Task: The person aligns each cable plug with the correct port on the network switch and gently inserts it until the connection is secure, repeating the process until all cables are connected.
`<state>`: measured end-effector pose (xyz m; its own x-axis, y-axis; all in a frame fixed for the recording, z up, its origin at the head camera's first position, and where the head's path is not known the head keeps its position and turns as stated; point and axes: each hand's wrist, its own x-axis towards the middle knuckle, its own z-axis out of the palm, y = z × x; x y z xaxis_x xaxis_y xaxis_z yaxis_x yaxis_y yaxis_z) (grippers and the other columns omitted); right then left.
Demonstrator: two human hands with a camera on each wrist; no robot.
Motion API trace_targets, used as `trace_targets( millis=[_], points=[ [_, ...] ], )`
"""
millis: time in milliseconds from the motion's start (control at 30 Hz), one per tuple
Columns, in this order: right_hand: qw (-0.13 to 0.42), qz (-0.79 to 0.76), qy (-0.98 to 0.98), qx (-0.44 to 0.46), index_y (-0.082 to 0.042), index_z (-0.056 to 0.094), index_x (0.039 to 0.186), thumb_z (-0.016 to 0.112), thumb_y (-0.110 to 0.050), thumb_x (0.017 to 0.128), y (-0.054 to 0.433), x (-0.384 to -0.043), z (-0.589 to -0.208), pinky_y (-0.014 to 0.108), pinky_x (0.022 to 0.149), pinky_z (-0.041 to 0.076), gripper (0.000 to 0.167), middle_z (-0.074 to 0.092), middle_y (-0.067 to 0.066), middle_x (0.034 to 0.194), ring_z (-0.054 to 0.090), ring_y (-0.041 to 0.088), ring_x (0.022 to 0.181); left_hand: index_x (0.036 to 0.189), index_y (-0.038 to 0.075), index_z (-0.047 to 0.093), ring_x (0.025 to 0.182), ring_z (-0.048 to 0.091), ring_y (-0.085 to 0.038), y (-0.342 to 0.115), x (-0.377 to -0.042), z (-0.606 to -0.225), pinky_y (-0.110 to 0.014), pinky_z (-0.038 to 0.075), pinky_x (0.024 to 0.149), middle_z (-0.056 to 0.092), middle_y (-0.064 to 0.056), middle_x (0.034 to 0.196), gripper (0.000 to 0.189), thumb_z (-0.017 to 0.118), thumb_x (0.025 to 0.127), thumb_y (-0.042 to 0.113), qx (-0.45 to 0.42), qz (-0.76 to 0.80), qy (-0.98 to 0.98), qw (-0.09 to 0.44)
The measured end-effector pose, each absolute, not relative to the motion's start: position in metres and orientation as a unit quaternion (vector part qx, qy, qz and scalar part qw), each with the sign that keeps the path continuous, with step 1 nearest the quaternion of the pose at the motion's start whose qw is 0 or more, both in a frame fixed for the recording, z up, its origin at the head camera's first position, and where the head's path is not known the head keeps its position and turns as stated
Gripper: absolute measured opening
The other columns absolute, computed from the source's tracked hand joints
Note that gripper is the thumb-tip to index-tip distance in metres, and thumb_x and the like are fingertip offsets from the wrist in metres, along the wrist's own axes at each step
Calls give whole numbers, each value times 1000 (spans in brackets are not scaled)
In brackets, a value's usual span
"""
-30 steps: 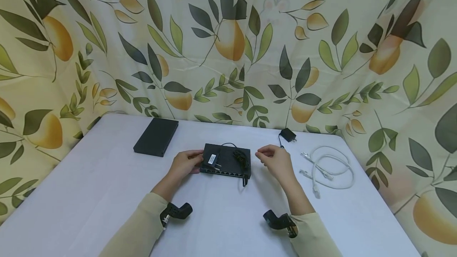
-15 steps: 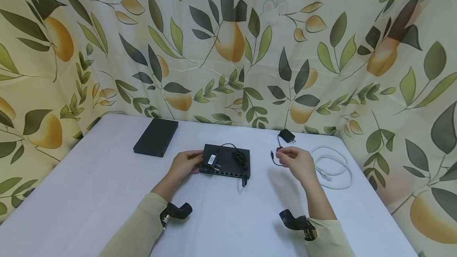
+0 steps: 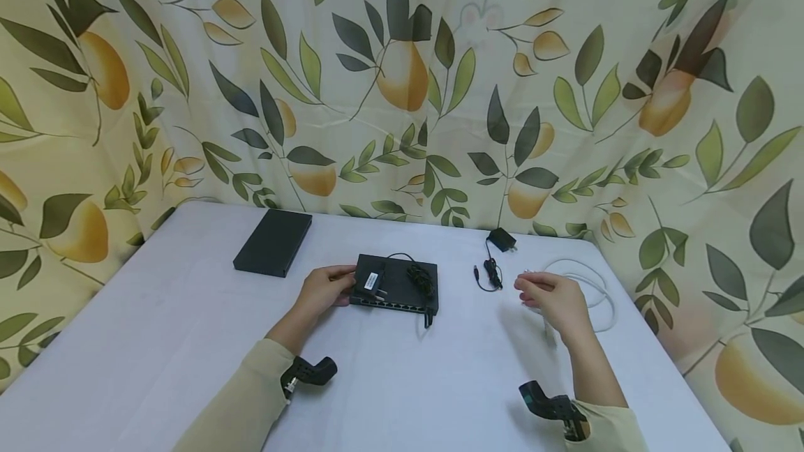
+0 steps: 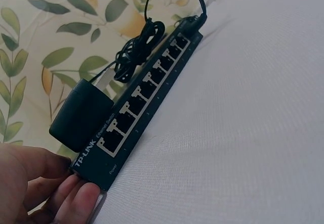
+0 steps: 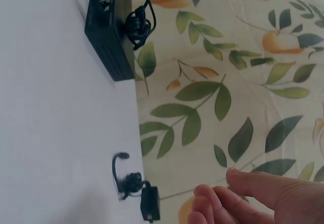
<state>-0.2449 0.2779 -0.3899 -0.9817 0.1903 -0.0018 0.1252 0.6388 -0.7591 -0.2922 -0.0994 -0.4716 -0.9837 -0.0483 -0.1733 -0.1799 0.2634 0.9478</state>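
Observation:
My left hand grips the left end of a black TP-LINK Ethernet switch, thumb and fingers at its corner. On top of the switch lie a black power adapter and its bundled cord, which loops to the far end of the switch. The row of ports faces the front. My right hand hovers with nothing in it, fingers loosely bent, beside a coiled white network cable that it partly hides. In the right wrist view my right hand shows at the lower right.
A second black power adapter with a bundled cord lies at the back right of the white-covered table. A flat black box lies at the back left. Behind the table hangs a leaf-patterned curtain.
My right hand has moved right, from beside the switch, past the second adapter's cord, to the white cable. That cord now lies gathered on the table. My left hand keeps its grip on the switch.

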Motion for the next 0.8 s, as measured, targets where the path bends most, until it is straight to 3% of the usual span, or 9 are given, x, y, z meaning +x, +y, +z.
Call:
trace_targets(
  millis=[200, 433, 633, 800],
  points=[
    [27, 407, -908, -92, 7, 62, 124, 62, -33, 97, 299, -233, -389, 15, 69, 56, 48, 68, 25, 114, 71, 26, 91, 129, 13, 66, 98, 66, -23, -99, -293, -472, -27, 61, 70, 66, -12, 121, 34, 62, 96, 18, -72, 601, 794, 54],
    [32, 402, -908, -110, 7, 64, 120, 63, -36, 96, 326, -229, -398, 21, 68, 59, 49, 72, 20, 101, 71, 18, 81, 129, 13, 66, 98, 66, -23, -100, -294, -474, -27, 61, 70, 66, -13, 122, 34, 62, 96, 19, -70, 602, 794, 54],
    [7, 387, -915, -115, 9, 61, 124, 60, -36, 98, 340, -222, -401, 23, 74, 59, 52, 71, 20, 105, 72, 19, 85, 129, 13, 66, 97, 66, -23, -100, -294, -473, -27, 61, 70, 65, -13, 123, 34, 63, 96, 19, -73, 598, 796, 55],
    [-1, 379, -917, -121, 10, 61, 123, 62, -35, 97, 347, -219, -405, 33, 80, 59, 53, 72, 19, 101, 73, 22, 85, 130, 13, 66, 96, 66, -22, -100, -295, -473, -27, 60, 70, 65, -13, 123, 34, 62, 96, 18, -72, 596, 797, 57]
  ],
)
